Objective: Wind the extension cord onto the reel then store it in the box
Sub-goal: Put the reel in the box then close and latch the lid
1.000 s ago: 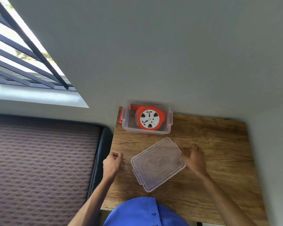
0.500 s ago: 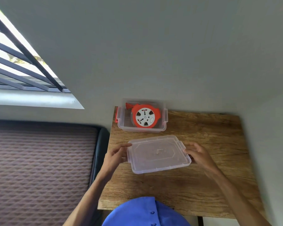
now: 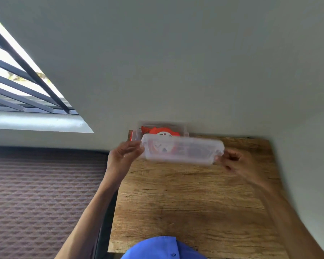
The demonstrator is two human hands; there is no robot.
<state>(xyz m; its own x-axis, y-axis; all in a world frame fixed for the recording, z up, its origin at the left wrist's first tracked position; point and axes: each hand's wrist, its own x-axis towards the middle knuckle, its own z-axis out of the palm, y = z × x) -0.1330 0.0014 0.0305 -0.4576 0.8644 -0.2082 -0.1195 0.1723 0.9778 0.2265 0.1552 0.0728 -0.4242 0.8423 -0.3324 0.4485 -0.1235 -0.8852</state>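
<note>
A clear plastic box (image 3: pixel 183 126) stands at the far edge of the wooden table (image 3: pixel 195 199), against the wall. Inside it lies the orange reel (image 3: pixel 164 131) with a white socket face, half hidden. I hold the clear lid (image 3: pixel 182 151) in the air just in front of and over the box, blurred by motion. My left hand (image 3: pixel 123 156) grips the lid's left end and my right hand (image 3: pixel 236 161) grips its right end.
The grey wall rises straight behind the box. A dark quilted mattress (image 3: pixel 41 193) lies left of the table, level with its edge. A barred window (image 3: pixel 17 86) sits at upper left. My blue shirt (image 3: pixel 163 248) shows at the bottom.
Both hands took the lid off the table, turned it level and carried it away from me, up over the box. The view tilted up.
</note>
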